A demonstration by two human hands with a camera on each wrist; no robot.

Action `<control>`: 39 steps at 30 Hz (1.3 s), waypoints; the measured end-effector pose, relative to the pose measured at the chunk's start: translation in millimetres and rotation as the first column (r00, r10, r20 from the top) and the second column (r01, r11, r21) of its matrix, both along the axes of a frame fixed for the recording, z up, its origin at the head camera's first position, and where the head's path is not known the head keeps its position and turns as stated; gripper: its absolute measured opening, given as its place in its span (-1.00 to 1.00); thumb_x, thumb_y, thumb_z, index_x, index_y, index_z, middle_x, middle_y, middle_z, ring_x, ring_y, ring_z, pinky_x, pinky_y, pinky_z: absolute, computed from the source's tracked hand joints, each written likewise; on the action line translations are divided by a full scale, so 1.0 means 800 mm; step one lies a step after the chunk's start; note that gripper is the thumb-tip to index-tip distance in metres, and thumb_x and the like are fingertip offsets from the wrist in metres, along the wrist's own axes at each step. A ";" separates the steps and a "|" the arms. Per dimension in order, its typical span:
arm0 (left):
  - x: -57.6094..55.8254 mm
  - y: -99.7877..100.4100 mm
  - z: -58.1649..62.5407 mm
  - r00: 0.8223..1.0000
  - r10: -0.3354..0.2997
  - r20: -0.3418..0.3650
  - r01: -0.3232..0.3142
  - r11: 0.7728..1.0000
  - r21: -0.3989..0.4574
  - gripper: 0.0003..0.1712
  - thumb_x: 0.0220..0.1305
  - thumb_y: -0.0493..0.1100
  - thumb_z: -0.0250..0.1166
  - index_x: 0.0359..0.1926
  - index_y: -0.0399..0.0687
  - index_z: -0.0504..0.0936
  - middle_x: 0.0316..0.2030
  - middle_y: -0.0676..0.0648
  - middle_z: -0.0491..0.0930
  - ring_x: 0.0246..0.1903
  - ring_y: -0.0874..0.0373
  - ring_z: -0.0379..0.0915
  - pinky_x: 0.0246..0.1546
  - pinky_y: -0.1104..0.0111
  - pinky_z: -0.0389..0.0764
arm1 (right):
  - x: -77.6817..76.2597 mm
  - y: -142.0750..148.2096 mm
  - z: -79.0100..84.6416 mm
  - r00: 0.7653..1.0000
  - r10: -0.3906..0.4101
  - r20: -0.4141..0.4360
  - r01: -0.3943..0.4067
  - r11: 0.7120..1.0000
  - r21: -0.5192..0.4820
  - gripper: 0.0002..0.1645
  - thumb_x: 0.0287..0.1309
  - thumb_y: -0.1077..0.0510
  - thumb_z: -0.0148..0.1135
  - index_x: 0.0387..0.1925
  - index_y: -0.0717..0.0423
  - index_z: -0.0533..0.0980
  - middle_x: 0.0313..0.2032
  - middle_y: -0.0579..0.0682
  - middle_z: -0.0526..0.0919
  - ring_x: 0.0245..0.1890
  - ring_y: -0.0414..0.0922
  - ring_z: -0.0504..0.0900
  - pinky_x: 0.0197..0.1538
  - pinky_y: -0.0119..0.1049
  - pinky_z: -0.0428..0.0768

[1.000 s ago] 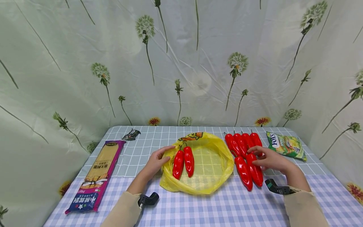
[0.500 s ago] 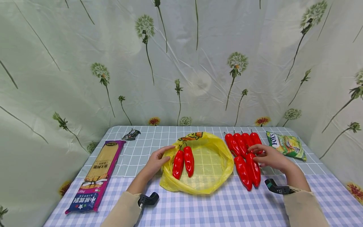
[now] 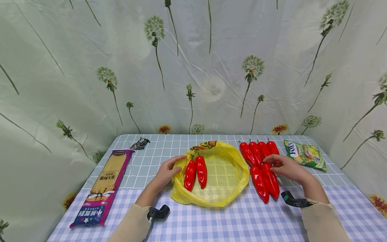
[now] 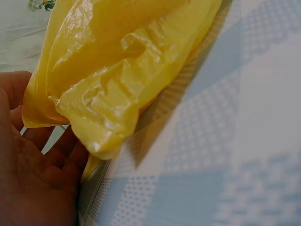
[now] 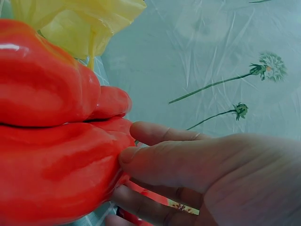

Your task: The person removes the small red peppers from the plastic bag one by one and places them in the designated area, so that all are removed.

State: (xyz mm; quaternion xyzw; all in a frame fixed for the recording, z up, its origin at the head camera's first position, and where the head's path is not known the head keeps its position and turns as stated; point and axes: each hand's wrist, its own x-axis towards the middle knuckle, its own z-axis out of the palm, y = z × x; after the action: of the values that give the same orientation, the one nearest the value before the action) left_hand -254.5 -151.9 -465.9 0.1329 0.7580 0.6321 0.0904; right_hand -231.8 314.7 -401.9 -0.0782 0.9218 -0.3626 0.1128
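My left hand [image 3: 165,172] holds the left rim of an open yellow plastic bag [image 3: 222,201], thumb inside and fingers outside. In the left wrist view, the crumpled bag side [image 4: 108,108] hangs in front of the palm. Two red peppers [image 3: 190,175] lie inside the bag at its left. On the right, my right hand [image 3: 287,167] pinches a red pepper [image 3: 270,181] near its stem end. The right wrist view shows the thumb on this pepper [image 5: 56,174], with fingers on its far side. Another red pepper [image 3: 259,185] lies right beside it.
Several more red peppers [image 3: 248,154] lie in a row behind the right hand. A green Fox's candy packet [image 3: 305,155] lies at the back right. A long pasta packet [image 3: 104,188] and a small black wrapper [image 3: 140,144] are on the left.
The pepper at my right hand has shifted slightly, its lower tip going left and then back right, with small movements of the hand. My left hand and the bag have stayed still.
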 end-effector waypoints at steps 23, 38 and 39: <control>0.000 -0.001 0.000 1.000 -0.016 -0.009 0.016 1.000 0.000 -0.46 0.38 -0.23 0.18 0.37 0.06 0.46 0.45 -0.12 0.33 0.39 -0.10 0.30 0.25 0.33 0.55 | -0.003 -0.059 0.012 0.937 -0.072 -0.342 0.077 0.997 0.001 -0.69 0.31 0.25 0.16 0.07 0.14 0.57 0.04 0.23 0.64 0.07 0.20 0.55 -0.01 0.08 0.72; -0.001 -0.002 -0.003 1.000 -0.014 -0.007 0.014 1.000 0.006 -0.46 0.39 -0.24 0.17 0.37 0.04 0.46 0.45 -0.13 0.33 0.40 -0.10 0.29 0.23 0.38 0.55 | -0.001 -0.131 0.013 0.886 0.017 -0.464 -0.035 0.999 -0.029 -0.69 0.20 0.31 0.24 -0.03 0.03 0.60 0.00 0.06 0.65 -0.02 0.03 0.61 -0.02 -0.13 0.73; -0.001 -0.002 -0.002 1.000 -0.015 -0.007 0.015 1.000 0.007 -0.46 0.39 -0.24 0.17 0.37 0.04 0.46 0.45 -0.12 0.33 0.40 -0.10 0.29 0.24 0.37 0.55 | -0.001 -0.135 0.012 0.880 0.021 -0.474 -0.036 0.999 -0.022 -0.69 0.18 0.31 0.24 -0.03 0.03 0.60 0.00 0.06 0.65 -0.03 0.03 0.61 -0.02 -0.17 0.73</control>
State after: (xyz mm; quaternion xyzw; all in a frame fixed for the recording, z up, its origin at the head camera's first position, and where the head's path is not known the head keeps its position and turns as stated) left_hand -255.3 -153.2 -467.6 0.1409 0.7550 0.6338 0.0919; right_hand -232.8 206.3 -392.3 -0.1797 0.9145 -0.3448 -0.1116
